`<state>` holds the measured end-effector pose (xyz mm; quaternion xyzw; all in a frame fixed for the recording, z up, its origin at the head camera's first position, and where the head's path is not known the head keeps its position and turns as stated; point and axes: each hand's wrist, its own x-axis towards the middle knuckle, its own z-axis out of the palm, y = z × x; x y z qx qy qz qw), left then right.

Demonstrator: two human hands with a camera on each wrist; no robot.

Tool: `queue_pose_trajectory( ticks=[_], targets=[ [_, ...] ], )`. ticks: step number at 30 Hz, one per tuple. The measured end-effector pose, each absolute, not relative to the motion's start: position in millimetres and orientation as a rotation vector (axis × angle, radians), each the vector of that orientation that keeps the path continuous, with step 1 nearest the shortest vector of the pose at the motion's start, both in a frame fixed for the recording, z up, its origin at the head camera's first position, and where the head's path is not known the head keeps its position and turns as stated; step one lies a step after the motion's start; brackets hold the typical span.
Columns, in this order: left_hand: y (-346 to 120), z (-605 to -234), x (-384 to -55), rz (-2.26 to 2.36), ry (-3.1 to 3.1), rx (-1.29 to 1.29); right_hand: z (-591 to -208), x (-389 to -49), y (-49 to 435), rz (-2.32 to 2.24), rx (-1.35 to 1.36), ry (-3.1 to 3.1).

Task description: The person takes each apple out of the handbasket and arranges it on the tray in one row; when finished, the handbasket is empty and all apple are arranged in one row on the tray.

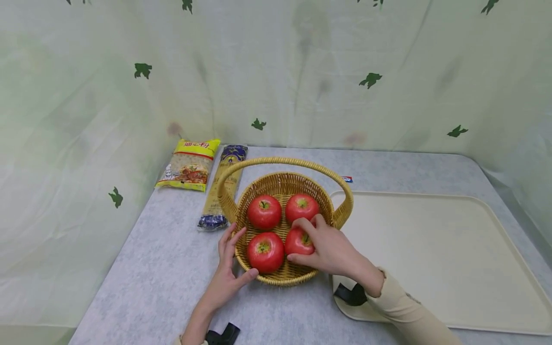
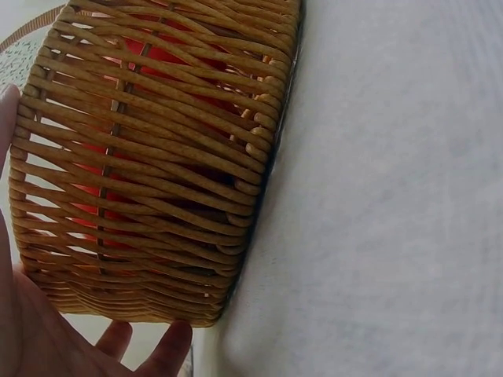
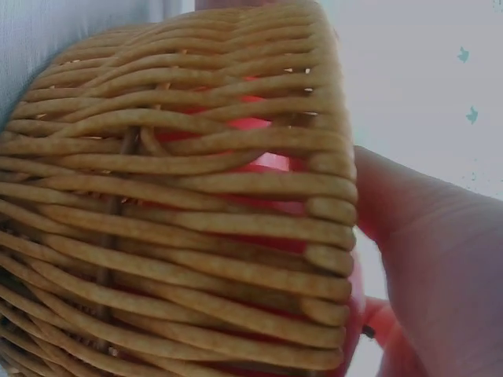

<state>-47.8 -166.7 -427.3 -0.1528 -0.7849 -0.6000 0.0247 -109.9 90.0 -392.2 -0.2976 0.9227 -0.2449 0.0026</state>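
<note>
A round wicker basket with an arched handle stands on the table and holds several red apples. My right hand reaches into it and grips the near-right apple, fingers over the far side and thumb at the near side. Another apple lies just left of it, with two more, one at far left and one at far right. On the basket's near-left side, my left hand holds the rim, thumb and fingers spread around it. The weave partly hides the apples in both wrist views.
A large cream tray lies right of the basket. Behind and left are a yellow food packet and a long pasta packet, partly behind the handle. A small red-and-blue item lies beyond the tray. A pale curtain hangs behind the table.
</note>
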Motion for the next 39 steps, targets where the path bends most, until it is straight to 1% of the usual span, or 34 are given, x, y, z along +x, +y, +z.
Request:
queue_pose_trajectory(
  ticks=[7,13,22,29,36,39],
  targets=[
    [-166.1,-427.0,-47.8,-1.853,-2.433,-0.460,-393.1,-107.2,92.5,-0.874,-0.929,2.905],
    [-166.0,-427.4,-47.5,-1.861,-2.443,-0.452,-392.5,-101.6,95.3,-0.979,-0.849,2.892],
    [-166.9,-426.3,-47.5,-1.860,-2.451,-0.451,-389.4,-91.3,103.7,-1.318,-0.801,2.815],
    [-167.1,-425.9,-48.0,-1.846,-2.452,-0.459,-389.1,-86.3,115.0,-1.514,-0.834,2.795],
    [-166.4,-427.1,-47.9,-1.847,-2.453,-0.440,-386.8,-80.0,126.7,-1.703,-0.954,2.657],
    [-166.2,-427.3,-47.6,-1.850,-2.453,-0.432,-386.9,-77.0,133.1,-1.760,-0.949,2.629]
  ],
)
